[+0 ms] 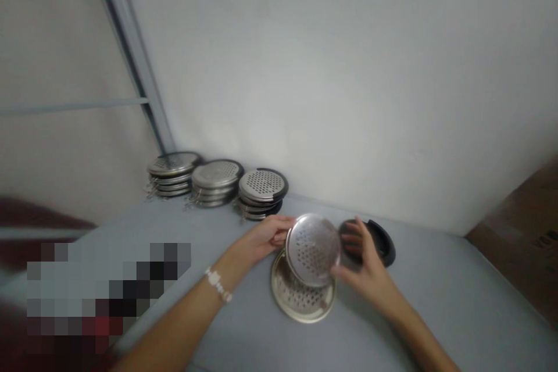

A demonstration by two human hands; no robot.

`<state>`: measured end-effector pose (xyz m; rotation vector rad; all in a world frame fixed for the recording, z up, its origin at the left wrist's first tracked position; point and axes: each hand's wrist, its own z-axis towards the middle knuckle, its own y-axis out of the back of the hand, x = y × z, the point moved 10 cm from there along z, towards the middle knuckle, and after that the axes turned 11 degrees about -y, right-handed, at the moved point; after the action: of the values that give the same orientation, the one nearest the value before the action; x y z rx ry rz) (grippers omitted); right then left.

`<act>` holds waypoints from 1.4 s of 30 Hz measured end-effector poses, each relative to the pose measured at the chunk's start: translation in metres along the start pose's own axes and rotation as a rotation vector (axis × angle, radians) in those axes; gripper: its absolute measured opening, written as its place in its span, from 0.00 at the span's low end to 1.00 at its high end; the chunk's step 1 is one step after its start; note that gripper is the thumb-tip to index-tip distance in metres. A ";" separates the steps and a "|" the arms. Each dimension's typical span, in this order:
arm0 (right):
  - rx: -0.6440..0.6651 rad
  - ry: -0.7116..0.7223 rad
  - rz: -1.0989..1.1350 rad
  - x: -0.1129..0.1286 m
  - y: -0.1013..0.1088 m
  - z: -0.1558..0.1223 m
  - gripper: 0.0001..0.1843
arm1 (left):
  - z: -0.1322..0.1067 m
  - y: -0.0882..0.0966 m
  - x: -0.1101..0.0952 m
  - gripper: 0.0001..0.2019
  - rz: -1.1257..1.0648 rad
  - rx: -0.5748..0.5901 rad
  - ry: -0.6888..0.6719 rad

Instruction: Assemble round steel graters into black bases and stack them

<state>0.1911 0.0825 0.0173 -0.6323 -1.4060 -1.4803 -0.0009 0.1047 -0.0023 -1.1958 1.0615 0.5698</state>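
Observation:
My left hand [270, 235] grips the left rim of a round metal grater disc [311, 244], which is tilted and has rows of holes. Beneath it, a second grater disc [300, 309] lies on the table, partly covered by the upper one. My right hand [368, 267] is slightly blurred at the disc's right side, with fingers apart and the thumb by the rim; whether it touches cannot be made out. Behind those fingers rests a black round part [386, 244] with a raised rim, partly hidden by the hand.
Three stacks of similar discs with black edging stand along the wall: a left stack [174, 174], a middle stack [215, 183] and a right stack [261, 192]. A cardboard box [523, 238] borders the grey table [436, 302] at right. A metal frame post [131, 40] rises at left.

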 end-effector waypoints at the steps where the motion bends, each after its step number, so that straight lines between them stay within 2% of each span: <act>1: 0.003 -0.018 0.018 -0.001 0.001 0.000 0.57 | 0.000 -0.002 0.003 0.09 0.000 0.013 0.021; 6: 0.149 0.019 -0.022 0.011 -0.012 -0.007 0.61 | -0.001 -0.005 0.008 0.09 0.006 0.025 0.056; 9: 0.197 0.061 -0.165 0.019 -0.025 -0.016 0.64 | -0.001 0.005 0.008 0.10 0.117 -0.032 0.049; 13: 0.207 0.029 -0.308 0.017 -0.043 -0.025 0.65 | 0.000 0.018 0.012 0.08 0.252 -0.120 0.024; 15: 0.201 0.020 -0.335 0.014 -0.049 -0.028 0.64 | 0.001 0.024 0.009 0.09 0.415 -0.174 -0.031; 18: 0.229 0.040 -0.363 0.011 -0.058 -0.032 0.64 | 0.000 0.027 -0.005 0.11 0.780 -0.216 -0.158; 22: 0.318 0.081 -0.384 0.007 -0.068 -0.035 0.66 | -0.005 0.020 -0.019 0.15 1.290 -0.190 -0.220; 26: 0.351 0.098 -0.405 0.004 -0.072 -0.037 0.66 | -0.012 0.007 -0.026 0.15 1.525 -0.132 -0.264; 29: 0.357 0.094 -0.412 0.005 -0.074 -0.038 0.65 | -0.016 0.002 -0.028 0.15 1.635 -0.119 -0.249; 35: 0.341 0.080 -0.375 0.018 -0.071 -0.040 0.60 | -0.019 0.011 -0.024 0.18 1.796 -0.162 -0.082; 42: 0.318 0.053 -0.333 0.025 -0.064 -0.038 0.46 | -0.015 0.004 -0.022 0.13 1.688 -0.094 -0.215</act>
<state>0.1335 0.0310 0.0027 -0.1635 -1.7183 -1.4662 -0.0189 0.0956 0.0152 -0.0043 1.6980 1.9626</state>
